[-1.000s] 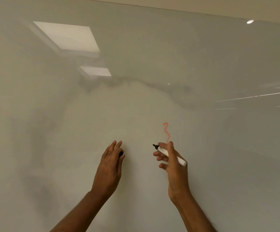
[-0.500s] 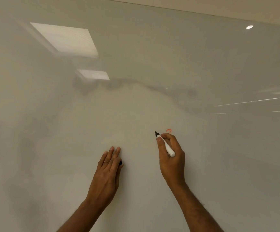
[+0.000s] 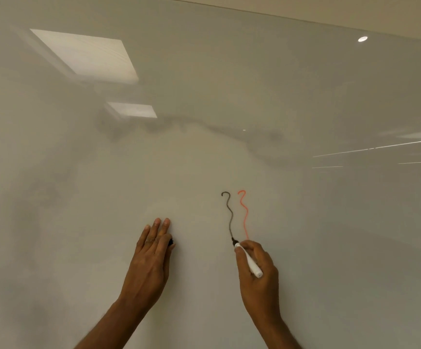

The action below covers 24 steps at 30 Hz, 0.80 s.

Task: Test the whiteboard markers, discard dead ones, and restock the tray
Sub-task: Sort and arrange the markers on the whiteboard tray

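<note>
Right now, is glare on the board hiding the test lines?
Head view: no. The light reflections sit upper left on the board, clear of the black line and red line; both read sharp, as does the marker in the right hand. A grey haze crosses the middle.

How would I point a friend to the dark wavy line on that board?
On the large glossy white whiteboard filling the view, find the right hand gripping a white-barrelled marker low down. The dark grey-black squiggle climbs from that marker's tip. Unlike the paler orange-red squiggle to its right, it is dark and meets the tip.
</note>
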### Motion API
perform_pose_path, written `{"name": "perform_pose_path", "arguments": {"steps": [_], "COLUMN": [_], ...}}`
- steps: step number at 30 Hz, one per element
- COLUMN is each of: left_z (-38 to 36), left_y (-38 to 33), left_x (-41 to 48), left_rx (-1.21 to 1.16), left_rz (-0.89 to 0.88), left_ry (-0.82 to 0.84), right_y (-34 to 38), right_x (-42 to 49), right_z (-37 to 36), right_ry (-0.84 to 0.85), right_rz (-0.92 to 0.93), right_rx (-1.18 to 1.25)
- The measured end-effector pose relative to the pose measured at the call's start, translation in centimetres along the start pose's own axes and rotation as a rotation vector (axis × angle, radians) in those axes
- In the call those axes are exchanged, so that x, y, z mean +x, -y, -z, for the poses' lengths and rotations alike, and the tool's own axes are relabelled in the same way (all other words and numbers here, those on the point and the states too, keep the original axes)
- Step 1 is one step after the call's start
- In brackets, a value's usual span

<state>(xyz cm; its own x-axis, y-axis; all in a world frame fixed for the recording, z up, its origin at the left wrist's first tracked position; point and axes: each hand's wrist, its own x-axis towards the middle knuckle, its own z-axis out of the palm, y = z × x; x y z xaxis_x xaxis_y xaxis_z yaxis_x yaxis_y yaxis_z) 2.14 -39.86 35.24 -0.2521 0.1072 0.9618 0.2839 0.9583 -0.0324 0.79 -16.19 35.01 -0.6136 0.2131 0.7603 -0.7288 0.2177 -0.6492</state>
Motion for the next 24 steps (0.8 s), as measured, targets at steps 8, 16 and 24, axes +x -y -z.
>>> {"name": "perform_pose_path", "arguments": {"steps": [8,16,24], "left_z": [3.3,8.0,11.0], "left_y": [-4.9,-9.3,-12.2], "left_x": [-0.1,1.2,0.0], "left_rx": [-0.406,-1.553,-1.715], "left_rz": [0.566,1.377,1.39], "left_ry": [-0.018,-0.202,-0.168], "right_y": [5.4,9.2,9.9], "right_x": [-3.8,-6.7,-8.2], "right_z": [3.2,3.6,3.5], "right_ry": [0.13,0.484,0.576], "right_rz": [-0.074,-0.059,-0.057], "right_rx": [0.269,0.376,0.4]}}
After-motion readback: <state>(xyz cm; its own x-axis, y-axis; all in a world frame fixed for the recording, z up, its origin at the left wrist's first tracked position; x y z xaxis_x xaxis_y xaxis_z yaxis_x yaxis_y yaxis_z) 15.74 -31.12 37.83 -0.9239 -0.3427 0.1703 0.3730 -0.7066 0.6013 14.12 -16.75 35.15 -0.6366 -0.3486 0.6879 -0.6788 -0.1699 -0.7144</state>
